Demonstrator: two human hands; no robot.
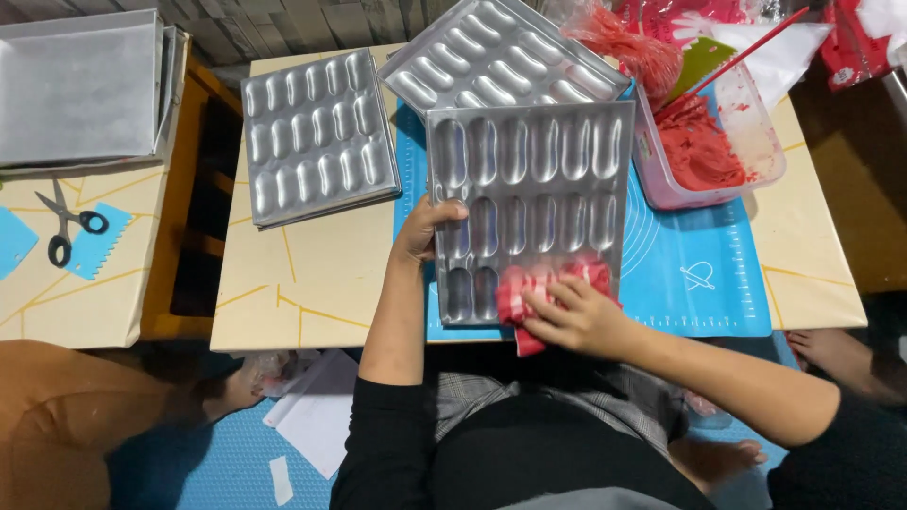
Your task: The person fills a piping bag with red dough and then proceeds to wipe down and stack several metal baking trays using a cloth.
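Pressing a red-and-white checked cloth [548,288] against the near right corner of a metal baking mould [529,203], the right hand [576,316] is lying flat on the fabric with its fingers spread and bearing down, so the cloth is pinned under the palm rather than pinched. The left hand [425,231] is steadying the same mould at its left edge, thumb curled over the rim and fingers hidden beneath it, clamped on the metal. The mould (a tray of oblong hollows in rows) is sitting on a blue silicone mat [699,274], which is lying on a cream table [312,302] with yellow lines.

Two more moulds of the same kind are resting nearby: one [316,137] lying to the left on the bare table, another [501,57] lying behind, its near edge tucked under the held mould. A clear plastic tub [761,142] holding red dough [699,151] is standing just to the right of the held mould, with a green scraper [699,61] leaning in it. On a separate table at far left, a pair of scissors [66,227] is lying beside a small blue toothed scraper [99,250].
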